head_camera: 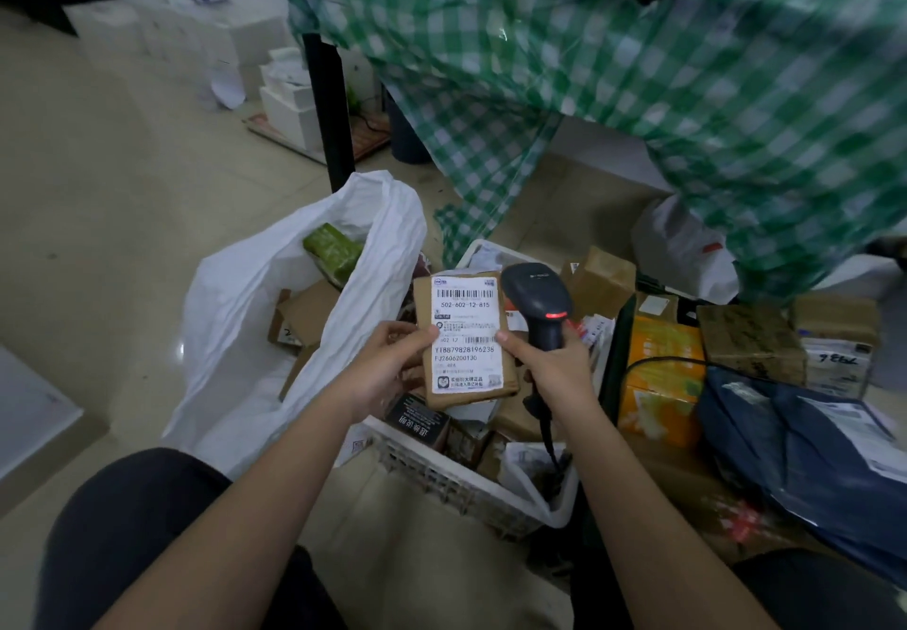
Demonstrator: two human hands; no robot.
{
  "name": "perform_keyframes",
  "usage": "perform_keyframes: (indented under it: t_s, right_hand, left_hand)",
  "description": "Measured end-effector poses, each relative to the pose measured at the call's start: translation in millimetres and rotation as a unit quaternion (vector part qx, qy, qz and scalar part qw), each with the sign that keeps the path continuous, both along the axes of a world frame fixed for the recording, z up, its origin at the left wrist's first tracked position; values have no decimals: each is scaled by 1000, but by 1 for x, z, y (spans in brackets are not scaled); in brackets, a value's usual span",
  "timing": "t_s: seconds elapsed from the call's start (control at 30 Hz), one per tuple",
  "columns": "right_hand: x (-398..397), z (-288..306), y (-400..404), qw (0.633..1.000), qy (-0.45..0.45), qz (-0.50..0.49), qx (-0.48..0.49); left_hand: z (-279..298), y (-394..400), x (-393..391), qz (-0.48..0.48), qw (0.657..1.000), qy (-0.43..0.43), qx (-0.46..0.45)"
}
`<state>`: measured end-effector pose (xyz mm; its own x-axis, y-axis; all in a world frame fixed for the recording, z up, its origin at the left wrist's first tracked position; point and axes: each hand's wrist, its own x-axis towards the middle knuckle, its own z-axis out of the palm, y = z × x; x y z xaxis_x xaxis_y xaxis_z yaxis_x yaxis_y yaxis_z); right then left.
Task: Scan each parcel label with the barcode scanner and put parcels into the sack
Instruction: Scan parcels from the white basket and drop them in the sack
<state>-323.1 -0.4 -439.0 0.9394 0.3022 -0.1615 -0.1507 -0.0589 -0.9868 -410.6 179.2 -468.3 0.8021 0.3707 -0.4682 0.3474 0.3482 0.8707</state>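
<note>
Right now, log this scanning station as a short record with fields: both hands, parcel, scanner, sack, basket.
left hand: pinches the left edge of the brown parcel, label facing up
right hand: grips the handle of the barcode scanner, thumb touching the parcel's right edge
label: white, barcodes visible, uncreased
scanner: head beside the parcel's upper right corner, red light on
white sack: open, left of the parcel, boxes already inside
white basket: under the hands, holds more parcels
</note>
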Motion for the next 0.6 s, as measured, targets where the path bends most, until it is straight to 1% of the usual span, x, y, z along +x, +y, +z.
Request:
perform_keyframes:
  t_s: [0.07, 0.1, 0.17, 0.2, 0.27, 0.37, 0.47, 0.6]
  right_hand:
    - [1, 3, -1, 999, -9, 21, -25]
    - [2, 4, -2, 998, -24, 26, -58]
    - [2, 5, -4, 987, -65, 17, -144]
    - [0, 7, -4, 985, -72, 9, -157]
    - [-8, 15, -6, 989, -62, 10, -131]
    - [-23, 31, -9, 991, -29, 77, -106]
    - [-37, 39, -9, 982, -29, 133, -133]
    - [-43, 38, -8, 981, -18, 126, -147]
  left_hand:
    - [4, 3, -6, -31, 999, 8, -1]
    - [7, 3, -9, -36, 999, 9, 9]
    - [12, 3, -12, -18, 999, 0, 27]
    - [13, 4, -12, -1, 999, -8, 32]
    - [15, 8, -11, 32, 998, -15, 54]
    - [16, 13, -10, 51, 995, -19, 83]
    - [18, 11, -9, 60, 994, -37, 87]
    - [18, 10, -9, 64, 993, -49, 89]
